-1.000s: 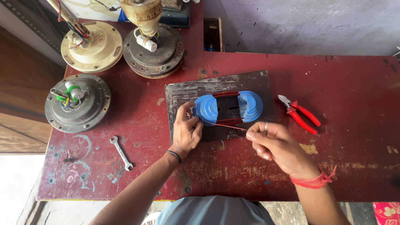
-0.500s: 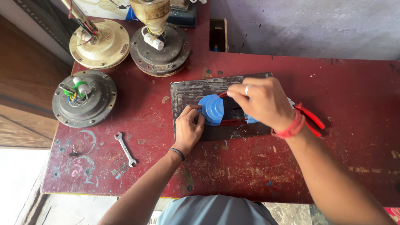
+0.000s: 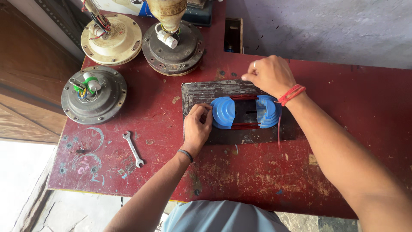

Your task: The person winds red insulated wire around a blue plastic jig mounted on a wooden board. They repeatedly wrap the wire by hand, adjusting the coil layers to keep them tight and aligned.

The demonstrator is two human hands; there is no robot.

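The blue coil former (image 3: 246, 112), rigid light plastic, looks easy to tip, so it is best steadied at its rounded ends. The left hand (image 3: 197, 127) grips its near end, fingers curled. The right hand (image 3: 270, 75), just beyond the former, pinches thin red wire (image 3: 244, 97), springy and easily kinked.

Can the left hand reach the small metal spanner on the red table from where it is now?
Probably yes. The left hand rests against the blue plastic winding former, and the small metal spanner lies apart to its left on the red table. Only bare table shows between them.
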